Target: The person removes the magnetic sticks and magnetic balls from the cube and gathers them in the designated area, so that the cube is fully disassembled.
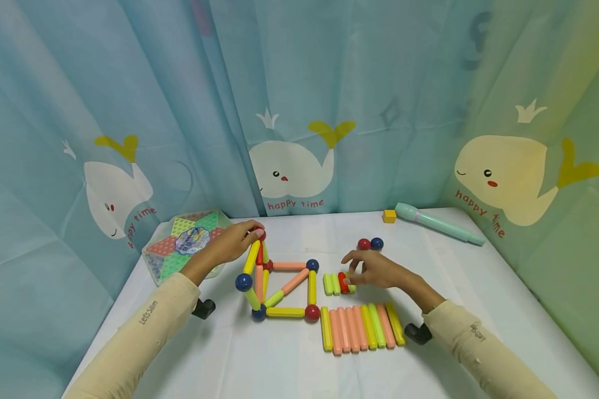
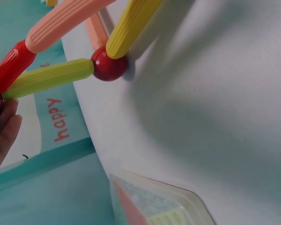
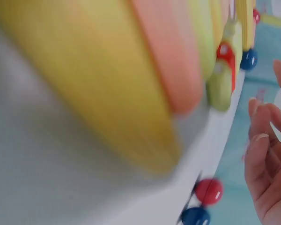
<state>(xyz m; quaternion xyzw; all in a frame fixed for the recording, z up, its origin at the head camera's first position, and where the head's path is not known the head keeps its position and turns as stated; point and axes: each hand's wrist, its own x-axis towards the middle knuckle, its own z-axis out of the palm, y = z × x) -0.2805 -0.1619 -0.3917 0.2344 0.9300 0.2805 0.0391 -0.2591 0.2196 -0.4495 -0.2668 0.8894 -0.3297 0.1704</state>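
Left hand (image 1: 232, 242): raised at the highest corner of the stick-and-ball frame (image 1: 285, 312), pinching the top red ball (image 1: 262, 235) between thumb and fingers; only fingertips visible in the left wrist view, just under that ball.
Right hand (image 1: 376, 270): poised over the row of short sticks (image 1: 335, 284), with fingers bent and gaps between them.
Red short stick (image 1: 343, 282): lying among green ones, right by the right fingertips; contact or clearance: cannot tell.
Frame position: standing on the white table (image 1: 259, 366), left of both groups of sticks.
Frame base: flat, four-cornered, with red and blue balls at alternate corners; pink stick at the rear, yellow on the other sides, pink-and-green diagonal across the middle.
Frame upright part: at the left; raised blue ball (image 1: 244, 282) joined by green stick to the front-left base ball and by yellow stick to the top red ball; short red and long pink sticks end to end below the latter.
Long sticks (image 1: 360, 329): yellow, pink and green, laid side by side, nearer the person than the short ones.
Loose balls (image 1: 364, 244): one red, one blue, side by side beyond the right hand.
Rear right of table: orange-yellow cube (image 1: 389, 216) just beside a teal cylinder (image 1: 441, 224).
Rear left of table: star-patterned game board (image 1: 192, 241), partly behind the left forearm.
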